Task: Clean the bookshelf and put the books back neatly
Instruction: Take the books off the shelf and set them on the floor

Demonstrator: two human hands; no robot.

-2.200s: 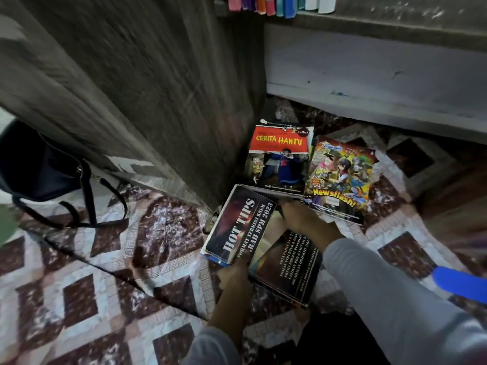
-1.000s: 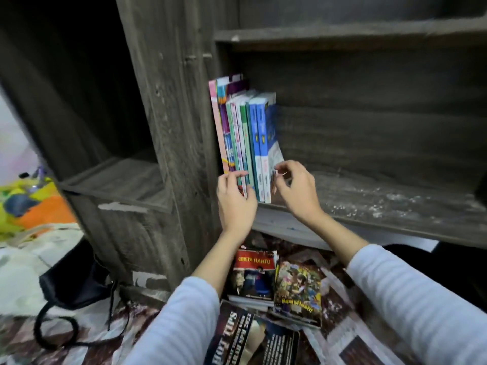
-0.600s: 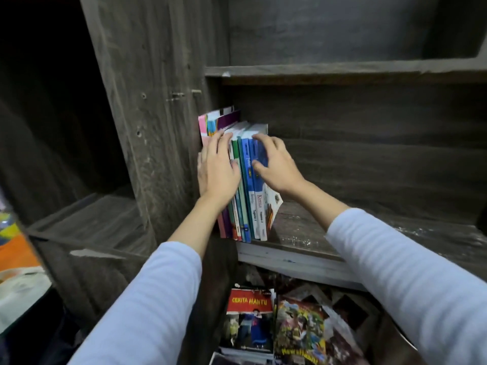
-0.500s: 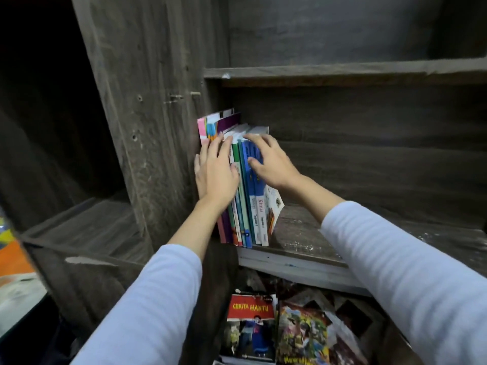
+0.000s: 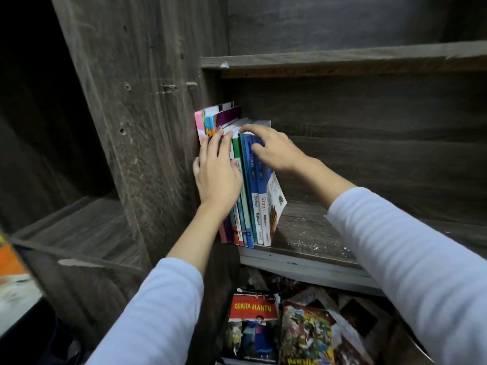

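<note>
A row of slim upright books (image 5: 250, 191) with pink, purple, green and blue spines stood in the centre of the frame. It was at the left end of a dusty shelf board (image 5: 311, 233) of the dark grey wooden bookshelf (image 5: 147, 127), tight against the side panel. The left hand (image 5: 217, 175) lay flat and released on the spines, fingers straight, pressing them. The right hand (image 5: 276, 151) rested over the top edges of the blue books, fingers spread and thumb on a spine, pressing rather than grasping. The rightmost book leaned, its foot splayed outward. At the bottom of the frame a red-titled "Cerita Hantu" book (image 5: 253, 327) and a colourful comic book (image 5: 308, 333) lay side by side on the patterned floor (image 5: 358, 316).
</note>
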